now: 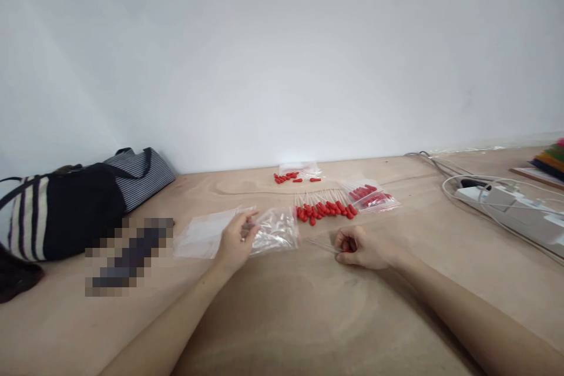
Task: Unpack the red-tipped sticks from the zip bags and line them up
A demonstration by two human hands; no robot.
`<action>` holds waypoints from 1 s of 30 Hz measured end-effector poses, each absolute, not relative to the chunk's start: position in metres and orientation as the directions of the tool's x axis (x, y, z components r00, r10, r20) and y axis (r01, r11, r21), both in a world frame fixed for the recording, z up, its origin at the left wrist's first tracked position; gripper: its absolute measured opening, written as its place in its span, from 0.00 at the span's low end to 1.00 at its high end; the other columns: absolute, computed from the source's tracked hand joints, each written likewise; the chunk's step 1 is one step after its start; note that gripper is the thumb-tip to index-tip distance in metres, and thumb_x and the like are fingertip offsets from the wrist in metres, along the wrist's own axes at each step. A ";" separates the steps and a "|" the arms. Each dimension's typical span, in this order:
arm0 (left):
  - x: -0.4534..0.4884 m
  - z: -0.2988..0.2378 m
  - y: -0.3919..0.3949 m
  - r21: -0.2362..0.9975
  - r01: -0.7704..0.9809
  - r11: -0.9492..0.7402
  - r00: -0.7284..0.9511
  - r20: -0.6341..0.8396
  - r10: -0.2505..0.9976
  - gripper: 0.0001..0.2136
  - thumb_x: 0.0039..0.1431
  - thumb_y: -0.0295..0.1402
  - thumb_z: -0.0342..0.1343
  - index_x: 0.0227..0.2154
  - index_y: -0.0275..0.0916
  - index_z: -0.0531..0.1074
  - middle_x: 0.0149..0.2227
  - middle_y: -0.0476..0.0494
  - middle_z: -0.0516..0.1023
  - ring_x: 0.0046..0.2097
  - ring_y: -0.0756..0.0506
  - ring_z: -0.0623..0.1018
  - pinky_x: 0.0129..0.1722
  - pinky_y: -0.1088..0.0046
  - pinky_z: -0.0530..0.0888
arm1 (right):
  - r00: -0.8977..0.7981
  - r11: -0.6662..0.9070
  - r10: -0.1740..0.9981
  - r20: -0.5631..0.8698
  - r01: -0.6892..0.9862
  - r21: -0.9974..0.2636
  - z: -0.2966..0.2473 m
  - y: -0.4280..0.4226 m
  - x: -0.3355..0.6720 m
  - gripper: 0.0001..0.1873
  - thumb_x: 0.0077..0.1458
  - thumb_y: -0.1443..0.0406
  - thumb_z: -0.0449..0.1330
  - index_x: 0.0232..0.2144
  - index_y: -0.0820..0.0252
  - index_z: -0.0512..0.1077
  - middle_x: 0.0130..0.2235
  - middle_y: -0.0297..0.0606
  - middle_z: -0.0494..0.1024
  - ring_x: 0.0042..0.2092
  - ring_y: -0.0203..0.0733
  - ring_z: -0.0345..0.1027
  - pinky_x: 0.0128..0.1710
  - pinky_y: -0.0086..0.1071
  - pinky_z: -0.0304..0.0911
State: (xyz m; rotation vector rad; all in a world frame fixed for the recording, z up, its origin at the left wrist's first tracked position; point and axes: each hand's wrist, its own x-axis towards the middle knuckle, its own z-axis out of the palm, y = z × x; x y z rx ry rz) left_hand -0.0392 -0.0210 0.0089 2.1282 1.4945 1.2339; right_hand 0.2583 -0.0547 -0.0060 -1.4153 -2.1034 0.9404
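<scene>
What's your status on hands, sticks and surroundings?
Left hand at clear bag. Right hand gripping sticks. Red-tipped sticks lie beyond. Power strip off right, apart from hands.

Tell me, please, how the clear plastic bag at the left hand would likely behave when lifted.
The bag is probably floppy, since its film is creased. It looks light, being thin and see-through. Its glossy surface may feel slippery.

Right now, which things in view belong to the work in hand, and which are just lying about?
In the work, apparently:
- clear bag at the left hand
- thin sticks in the right hand
- row of red-tipped sticks
- bagged red pieces
- loose red pieces
- flat clear bags

Seemingly lying about:
- black bag
- grey-striped bag
- power strip
- coloured stack
</scene>
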 end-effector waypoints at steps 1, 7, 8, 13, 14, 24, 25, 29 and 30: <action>-0.048 0.013 -0.016 0.631 0.664 -0.400 0.039 0.505 0.862 0.16 0.50 0.36 0.49 0.41 0.36 0.68 0.31 0.47 0.69 0.31 0.48 0.73 0.30 0.74 0.72 | -0.375 0.239 0.927 -0.024 0.638 -0.732 -0.006 -0.054 0.259 0.05 0.39 0.68 0.58 0.24 0.61 0.65 0.22 0.28 0.66 0.24 0.30 0.58 0.22 0.24 0.52; -0.113 0.028 0.013 0.396 0.903 -0.165 -0.078 0.530 0.844 0.18 0.48 0.36 0.50 0.43 0.35 0.67 0.38 0.41 0.70 0.39 0.43 0.73 0.40 0.67 0.70 | -0.357 0.178 0.928 -0.107 0.679 -0.713 -0.005 -0.054 0.260 0.06 0.37 0.67 0.58 0.23 0.61 0.65 0.21 0.28 0.66 0.23 0.30 0.58 0.21 0.22 0.51; -0.119 0.030 0.014 0.309 0.943 -0.122 -0.070 0.542 0.837 0.18 0.48 0.35 0.50 0.44 0.35 0.67 0.41 0.38 0.69 0.43 0.41 0.72 0.43 0.64 0.69 | -0.359 0.167 0.925 -0.127 0.683 -0.711 -0.004 -0.054 0.259 0.05 0.36 0.67 0.58 0.22 0.61 0.66 0.20 0.28 0.66 0.23 0.30 0.58 0.20 0.22 0.51; -0.110 0.032 0.000 0.012 1.000 0.013 -0.016 0.368 0.930 0.21 0.57 0.38 0.42 0.51 0.36 0.63 0.56 0.33 0.58 0.58 0.35 0.56 0.52 0.54 0.57 | -0.344 0.116 0.921 -0.182 0.689 -0.715 0.001 -0.055 0.255 0.03 0.37 0.67 0.57 0.17 0.61 0.67 0.18 0.29 0.67 0.20 0.29 0.59 0.19 0.22 0.49; -0.104 0.029 -0.004 -0.001 1.000 -0.008 0.008 0.269 0.963 0.22 0.58 0.39 0.40 0.53 0.37 0.60 0.57 0.33 0.56 0.59 0.35 0.53 0.53 0.53 0.54 | -0.332 0.104 0.925 -0.183 0.687 -0.719 0.001 -0.055 0.254 0.03 0.37 0.67 0.57 0.16 0.62 0.67 0.17 0.29 0.67 0.20 0.29 0.59 0.18 0.22 0.49; -0.081 0.001 -0.005 -0.008 0.994 -0.105 0.104 -0.051 0.993 0.26 0.58 0.49 0.35 0.58 0.47 0.49 0.61 0.38 0.46 0.61 0.33 0.47 0.53 0.47 0.48 | -0.134 -0.037 0.981 -0.142 0.586 -0.810 0.026 -0.028 0.237 0.10 0.40 0.64 0.56 0.12 0.62 0.66 0.13 0.31 0.68 0.16 0.29 0.58 0.17 0.23 0.53; -0.081 0.001 -0.005 -0.020 0.994 -0.110 0.110 -0.015 0.994 0.26 0.58 0.49 0.36 0.58 0.46 0.50 0.61 0.36 0.48 0.61 0.33 0.47 0.52 0.45 0.48 | -0.076 -0.042 0.990 -0.115 0.630 -0.775 0.031 -0.019 0.233 0.11 0.41 0.64 0.56 0.12 0.62 0.67 0.13 0.31 0.67 0.16 0.29 0.59 0.18 0.23 0.54; -0.076 0.000 -0.009 -0.123 0.971 -0.207 0.236 0.305 0.923 0.25 0.56 0.45 0.44 0.55 0.40 0.59 0.58 0.32 0.54 0.60 0.31 0.47 0.52 0.41 0.44 | 0.051 -0.083 0.996 -0.067 0.734 -0.674 0.044 0.017 0.216 0.10 0.40 0.65 0.56 0.11 0.62 0.66 0.12 0.33 0.67 0.17 0.32 0.60 0.17 0.24 0.54; -0.073 0.000 -0.011 -0.126 0.959 -0.256 0.284 0.379 0.880 0.24 0.55 0.43 0.45 0.53 0.39 0.60 0.57 0.32 0.56 0.60 0.32 0.48 0.52 0.43 0.45 | 0.068 -0.093 0.996 -0.064 0.749 -0.656 0.044 0.025 0.212 0.10 0.39 0.66 0.57 0.10 0.62 0.66 0.12 0.34 0.67 0.16 0.33 0.61 0.17 0.25 0.54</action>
